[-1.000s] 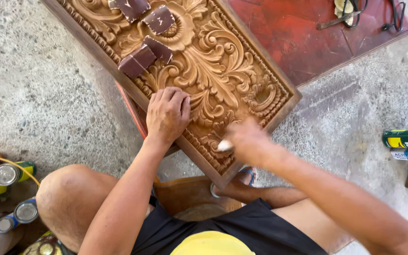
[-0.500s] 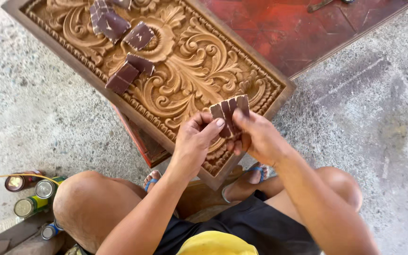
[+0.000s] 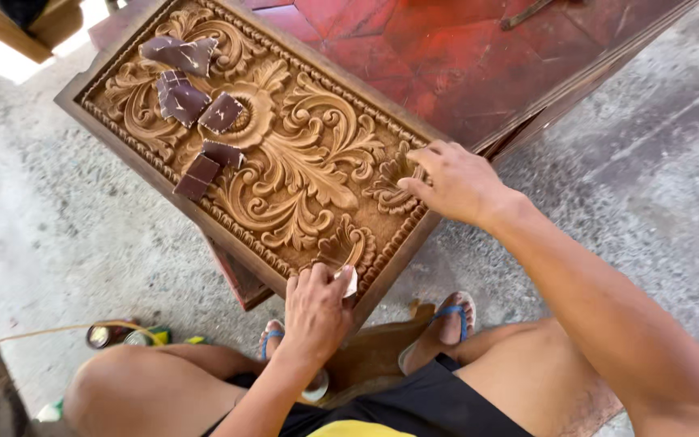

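A carved wooden panel with leafy scrollwork lies tilted before me, above my knees. My left hand is at the panel's near edge, pinching a small folded piece of sandpaper against the carving. My right hand rests with fingers spread on the carving near the panel's right corner and holds nothing that I can see. Several dark brown sandpaper pieces lie loose on the panel's far left part.
A red painted wooden board lies beyond the panel. Small tins stand on the concrete floor at the lower left. My feet in blue-strapped sandals are under the panel.
Both hands held the folded sandpaper together at the panel's near corner. Now the left hand alone presses it on the near edge, and the right hand has moved onto the carving.
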`<act>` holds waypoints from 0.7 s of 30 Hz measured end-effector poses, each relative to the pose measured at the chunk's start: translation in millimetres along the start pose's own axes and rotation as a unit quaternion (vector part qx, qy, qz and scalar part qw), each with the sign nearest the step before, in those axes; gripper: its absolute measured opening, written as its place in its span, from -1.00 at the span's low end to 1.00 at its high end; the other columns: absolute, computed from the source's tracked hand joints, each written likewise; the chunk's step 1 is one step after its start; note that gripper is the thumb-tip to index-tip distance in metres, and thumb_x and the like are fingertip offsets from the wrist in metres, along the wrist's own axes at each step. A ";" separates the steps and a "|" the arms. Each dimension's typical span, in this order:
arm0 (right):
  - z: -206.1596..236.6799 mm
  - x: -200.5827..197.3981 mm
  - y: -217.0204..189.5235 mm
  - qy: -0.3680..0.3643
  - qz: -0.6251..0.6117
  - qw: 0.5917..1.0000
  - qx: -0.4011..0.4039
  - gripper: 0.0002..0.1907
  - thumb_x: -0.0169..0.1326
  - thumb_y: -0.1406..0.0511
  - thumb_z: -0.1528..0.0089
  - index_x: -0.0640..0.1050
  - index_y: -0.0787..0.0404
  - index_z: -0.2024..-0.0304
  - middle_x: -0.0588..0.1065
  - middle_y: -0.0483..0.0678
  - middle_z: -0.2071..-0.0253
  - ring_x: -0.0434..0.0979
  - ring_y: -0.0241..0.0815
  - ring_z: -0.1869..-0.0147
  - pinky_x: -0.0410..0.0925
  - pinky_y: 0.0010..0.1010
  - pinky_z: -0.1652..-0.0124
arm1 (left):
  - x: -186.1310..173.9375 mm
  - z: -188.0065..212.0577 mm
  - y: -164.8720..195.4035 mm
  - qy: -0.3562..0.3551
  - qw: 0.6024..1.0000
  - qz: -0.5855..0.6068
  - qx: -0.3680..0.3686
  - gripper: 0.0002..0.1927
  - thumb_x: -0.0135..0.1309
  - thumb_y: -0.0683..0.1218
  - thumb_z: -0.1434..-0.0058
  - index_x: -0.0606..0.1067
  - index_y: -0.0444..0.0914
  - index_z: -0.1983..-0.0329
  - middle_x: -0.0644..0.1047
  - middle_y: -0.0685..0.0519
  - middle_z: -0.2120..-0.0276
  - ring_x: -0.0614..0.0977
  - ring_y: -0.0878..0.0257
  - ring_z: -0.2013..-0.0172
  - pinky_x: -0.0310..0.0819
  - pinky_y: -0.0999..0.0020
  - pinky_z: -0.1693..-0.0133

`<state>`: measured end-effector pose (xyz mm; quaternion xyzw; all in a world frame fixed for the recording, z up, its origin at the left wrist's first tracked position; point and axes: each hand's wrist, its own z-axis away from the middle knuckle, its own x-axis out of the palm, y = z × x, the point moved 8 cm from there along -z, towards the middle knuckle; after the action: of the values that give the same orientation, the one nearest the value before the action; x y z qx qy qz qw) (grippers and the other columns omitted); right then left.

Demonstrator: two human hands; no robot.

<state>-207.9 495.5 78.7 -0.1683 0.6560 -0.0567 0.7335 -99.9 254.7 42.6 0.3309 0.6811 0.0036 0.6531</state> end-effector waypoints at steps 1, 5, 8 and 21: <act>-1.6 14.4 -3.7 0.010 0.010 0.999 -0.045 -0.29 0.06 -0.10 -0.27 0.39 0.15 -0.32 0.30 0.18 -0.35 0.22 0.19 -0.43 0.16 -0.03 -0.30 | -0.9 4.0 -1.1 0.028 0.999 0.026 -0.007 -0.57 0.11 -0.18 -0.02 0.58 -0.18 -0.03 0.53 -0.04 0.25 0.60 -0.03 0.19 0.49 0.06 0.15; -12.7 52.1 -3.1 0.079 0.069 0.990 -0.098 -0.12 -0.04 -0.22 -0.26 0.26 0.16 -0.43 0.06 0.25 -0.49 -0.07 0.27 -0.55 -0.11 0.15 -0.36 | 26.3 -1.1 -18.0 -0.085 0.989 0.023 -0.121 -0.66 0.06 -0.12 -0.19 0.56 -0.19 -0.05 0.54 -0.14 0.23 0.63 -0.17 0.29 0.51 -0.05 0.23; -21.7 63.8 0.4 0.089 0.092 0.985 -0.113 -0.08 -0.15 -0.30 -0.25 0.23 0.10 -0.46 0.04 0.18 -0.54 -0.11 0.21 -0.61 -0.21 0.16 -0.43 | 38.0 -20.9 -17.8 -0.109 0.986 -0.028 -0.126 -0.83 0.02 -0.13 -0.23 0.55 -0.29 0.19 0.56 -0.20 0.28 0.65 -0.19 0.32 0.54 -0.08 0.26; -26.8 78.5 5.9 0.046 0.065 0.993 -0.087 -0.06 -0.27 -0.33 -0.28 0.17 0.12 -0.48 0.00 0.17 -0.54 -0.20 0.18 -0.62 -0.35 0.12 -0.43 | 56.2 -30.7 -13.7 -0.204 0.965 -0.119 -0.111 -0.87 0.05 -0.12 -0.21 0.57 -0.27 0.29 0.58 -0.15 0.33 0.68 -0.08 0.34 0.59 0.03 0.30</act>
<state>-224.6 472.6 0.6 -0.1855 0.7008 0.0407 0.6876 -129.3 282.7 -8.7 0.1671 0.5633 -0.0660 0.8065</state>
